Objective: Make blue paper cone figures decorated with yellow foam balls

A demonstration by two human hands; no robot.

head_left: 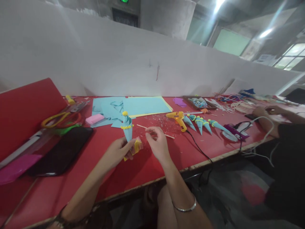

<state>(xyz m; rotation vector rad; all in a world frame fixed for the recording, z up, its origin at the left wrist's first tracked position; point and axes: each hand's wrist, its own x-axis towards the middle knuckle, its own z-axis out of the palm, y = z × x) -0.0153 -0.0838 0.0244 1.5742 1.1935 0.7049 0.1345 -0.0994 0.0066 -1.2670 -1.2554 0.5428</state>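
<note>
Red tabletop (pixel 143 173) runs left to right, worn pale along its near edge. Silver bangle (pixel 187 209) on the right wrist, nearest the camera.

Left hand (pixel 119 151): closed in a pinch on the lower end of a blue paper cone (pixel 128 133), held point down just above the table, left of centre. Cone has a yellow beaded band and a yellow ball on top. Yellow piece (pixel 137 146) sits right at those fingers; can't tell if it's gripped too.

Right hand (pixel 159 144): half open, fingers loosely curled, just right of the cone; can't tell if the tips pinch something small. Thin stick (pixel 141 126) lies just beyond.

Left: black slab (pixel 63 152), then yellow-handled scissors (pixel 55 120). Right: yellow glue gun (pixel 176 118), finished-looking blue cones (pixel 199 125) beside it, co-worker's hands (pixel 260 112) at far right.

Further back: blue sheets (pixel 146 106), tray (pixel 212 104). Behind: white partition (pixel 114 60), then ceiling lights (pixel 266 33) and windows (pixel 292 55).
</note>
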